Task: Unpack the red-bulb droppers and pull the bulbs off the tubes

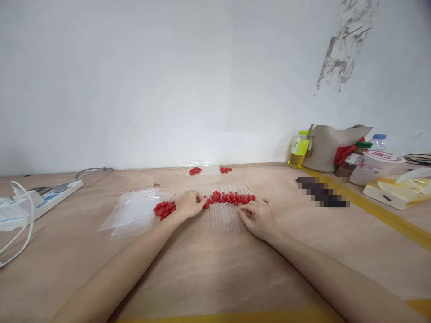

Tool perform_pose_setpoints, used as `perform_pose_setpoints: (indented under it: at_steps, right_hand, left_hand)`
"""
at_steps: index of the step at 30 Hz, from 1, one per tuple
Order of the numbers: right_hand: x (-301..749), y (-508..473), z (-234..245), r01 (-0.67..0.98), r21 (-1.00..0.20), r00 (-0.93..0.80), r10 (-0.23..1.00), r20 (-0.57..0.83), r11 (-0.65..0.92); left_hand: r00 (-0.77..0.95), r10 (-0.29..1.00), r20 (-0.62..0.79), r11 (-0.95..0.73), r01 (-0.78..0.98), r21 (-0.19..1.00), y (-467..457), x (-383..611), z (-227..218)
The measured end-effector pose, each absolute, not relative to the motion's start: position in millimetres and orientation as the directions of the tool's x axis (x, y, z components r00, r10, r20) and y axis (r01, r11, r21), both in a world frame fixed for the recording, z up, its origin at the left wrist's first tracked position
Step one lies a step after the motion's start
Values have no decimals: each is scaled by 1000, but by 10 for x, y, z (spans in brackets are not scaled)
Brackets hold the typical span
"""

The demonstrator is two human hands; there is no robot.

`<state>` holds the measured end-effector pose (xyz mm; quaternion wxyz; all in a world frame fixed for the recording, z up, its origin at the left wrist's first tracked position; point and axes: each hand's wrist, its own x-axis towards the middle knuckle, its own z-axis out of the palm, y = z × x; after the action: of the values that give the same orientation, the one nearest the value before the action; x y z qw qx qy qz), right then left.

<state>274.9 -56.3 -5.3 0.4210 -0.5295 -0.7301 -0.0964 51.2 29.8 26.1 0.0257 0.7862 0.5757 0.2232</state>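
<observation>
A row of clear glass droppers (225, 215) with red rubber bulbs (232, 197) lies side by side on the wooden table. My left hand (189, 205) rests at the row's left end, fingers curled and pinching a red bulb there. My right hand (257, 217) sits at the right end, fingers bent and touching the clear tubes. A small heap of loose red bulbs (164, 209) lies just left of my left hand, on the edge of clear plastic bags (134, 211).
More red bulbs (195, 170) lie on a clear bag by the wall. A white power strip (40, 204) with cables is at the left. A yellow bottle (298, 150), grey bag (332, 146), jars and a yellow packet (397, 190) crowd the right. Yellow tape (387, 215) crosses the table.
</observation>
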Motion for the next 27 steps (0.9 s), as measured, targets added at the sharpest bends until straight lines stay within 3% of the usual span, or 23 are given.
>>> perform_pose_setpoints:
  at_steps: [5,9,13,19,27]
  right_hand:
    - [2757,-549,-93,861,-270,-108,673,732,432]
    - [2775,-541,-104,849,-280,-56,605,794,447]
    - [2758,-570,-67,821,-191,-176,558,811,537]
    - [2673,-606,-68,757,-45,-405,522,750,651]
    - [2536,-642,-79,763,-31,-453,568,688,646]
  left_hand:
    - [176,912,371,-314,880,356,215,410,271]
    - [289,824,487,-507,760,407,-32,251,240]
    - [448,691,568,-683,661,311,-266,192,120]
    - [587,569,576,-778,611,146,-366,256,31]
    - [582,583,567,-768,622,152,-407,287,67]
